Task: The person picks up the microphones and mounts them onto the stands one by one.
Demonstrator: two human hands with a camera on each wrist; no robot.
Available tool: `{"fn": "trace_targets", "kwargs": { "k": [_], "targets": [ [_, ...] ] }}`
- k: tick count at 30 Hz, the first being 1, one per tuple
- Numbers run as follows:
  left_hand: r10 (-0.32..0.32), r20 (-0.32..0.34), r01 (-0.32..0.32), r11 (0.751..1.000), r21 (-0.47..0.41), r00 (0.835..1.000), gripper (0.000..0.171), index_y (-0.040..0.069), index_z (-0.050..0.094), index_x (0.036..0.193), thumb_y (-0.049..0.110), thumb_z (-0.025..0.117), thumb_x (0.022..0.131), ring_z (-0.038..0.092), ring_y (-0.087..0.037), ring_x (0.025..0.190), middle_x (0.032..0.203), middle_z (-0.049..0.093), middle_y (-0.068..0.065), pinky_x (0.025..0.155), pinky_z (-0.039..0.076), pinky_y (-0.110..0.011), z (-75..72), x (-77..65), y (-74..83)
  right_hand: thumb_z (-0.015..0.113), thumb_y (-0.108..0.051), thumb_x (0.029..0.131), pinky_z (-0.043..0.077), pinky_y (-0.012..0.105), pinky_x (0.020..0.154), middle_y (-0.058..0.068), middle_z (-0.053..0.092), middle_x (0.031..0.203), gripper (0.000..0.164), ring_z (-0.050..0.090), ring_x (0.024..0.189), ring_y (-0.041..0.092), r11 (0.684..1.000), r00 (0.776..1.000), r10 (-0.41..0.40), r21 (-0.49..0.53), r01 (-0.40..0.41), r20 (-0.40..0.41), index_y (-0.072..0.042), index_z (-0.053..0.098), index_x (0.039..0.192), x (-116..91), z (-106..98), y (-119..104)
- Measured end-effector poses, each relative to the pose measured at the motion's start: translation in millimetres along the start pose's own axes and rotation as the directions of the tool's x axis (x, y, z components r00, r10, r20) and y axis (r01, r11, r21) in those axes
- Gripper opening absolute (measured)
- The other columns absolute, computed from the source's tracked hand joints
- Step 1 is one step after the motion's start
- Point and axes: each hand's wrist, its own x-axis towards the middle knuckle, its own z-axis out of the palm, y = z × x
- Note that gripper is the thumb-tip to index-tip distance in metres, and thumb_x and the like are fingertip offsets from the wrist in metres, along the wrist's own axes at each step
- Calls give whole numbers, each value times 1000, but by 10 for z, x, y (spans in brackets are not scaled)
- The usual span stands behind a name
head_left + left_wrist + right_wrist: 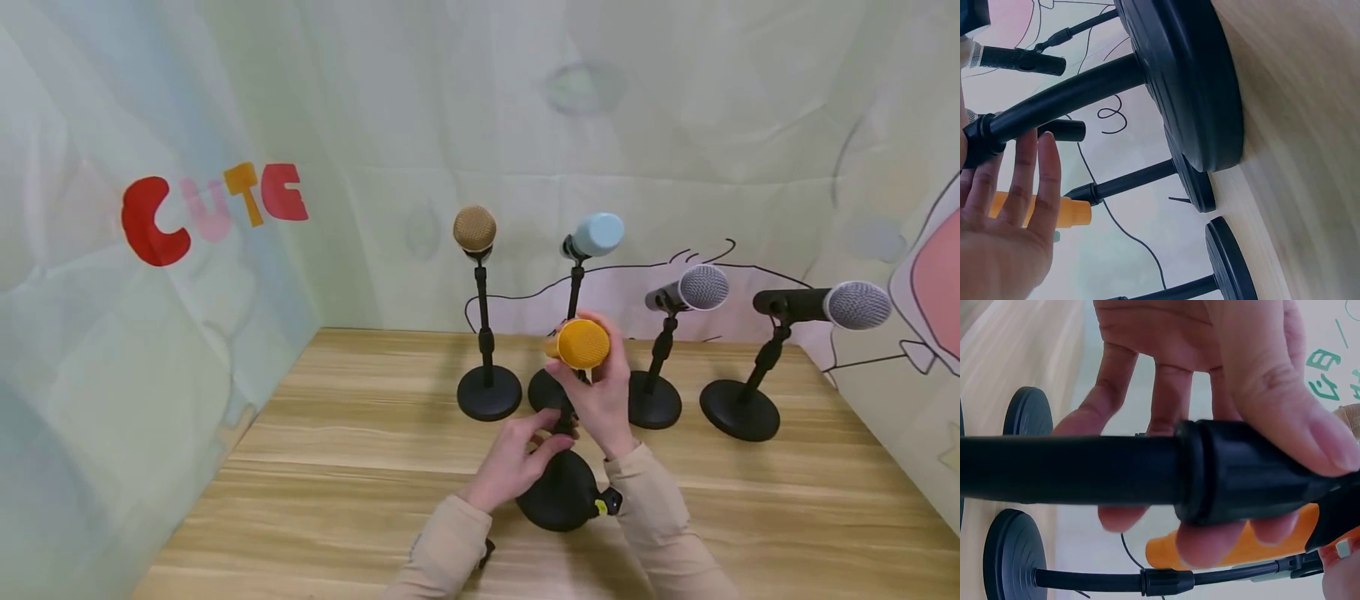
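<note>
Nearest stand [561, 498] with its round black base on the wooden surface [337, 467], in front of a row of four further microphone stands. The orange microphone [582, 343] sat at the top of this stand's pole, its mesh head turned toward the camera. The right hand [600, 392] was wrapped round the pole collar [1235, 472] just under the microphone, thumb over the top and fingers [1166, 387] curled behind, a hold that appeared to steady the upper joint. The left hand [513, 458] lay lower on the pole [1066, 94], its fingers [1038, 175] straight and together, touching the black tube rather than closing round it; this probably braced the lower section while the heavy base kept the stand upright.

Behind stood, from left to right, a gold microphone [475, 229], a pale blue microphone [596, 235], and two grey-headed microphones [693, 288] [832, 304], each tilted in its clip on a separate disc base, near one another but apart. A printed fabric backdrop [210, 208] enclosed the surface.
</note>
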Motion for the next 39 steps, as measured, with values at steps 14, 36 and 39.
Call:
{"fn": "trace_targets", "kwargs": {
  "k": [14, 36, 39],
  "targets": [
    [-10, 11, 10, 1000, 2, 1000, 18, 3, 67, 113, 13, 64, 98, 73, -23, 88, 101, 76, -13, 76, 58, -19, -15, 1, -23, 78, 15, 69, 41, 18, 106, 0, 56, 124, 75, 54, 115, 5, 993, 979, 60, -110, -39, 195, 12, 37, 131, 23, -91, 50],
    [5, 17, -5, 1000, -12, 1000, 20, 1, 66, 114, 14, 62, 99, 74, -25, 90, 103, 76, -14, 76, 58, -20, 27, 13, -19, 71, 9, 70, 45, 19, 97, 24, 59, 105, 54, 56, 98, 9, 982, 998, 48, -186, -40, 42, 10, 48, 119, 8, -58, 149],
    [0, 19, 0, 1000, -14, 1000, 20, 1, 67, 114, 14, 62, 99, 74, -24, 90, 103, 76, -13, 77, 58, -20, 28, 6, -26, 71, 8, 70, 46, 19, 95, 24, 60, 103, 52, 57, 95, 9, 979, 997, 71, -195, -64, 30, 10, 50, 117, -1, -57, 149]
  ]
}}
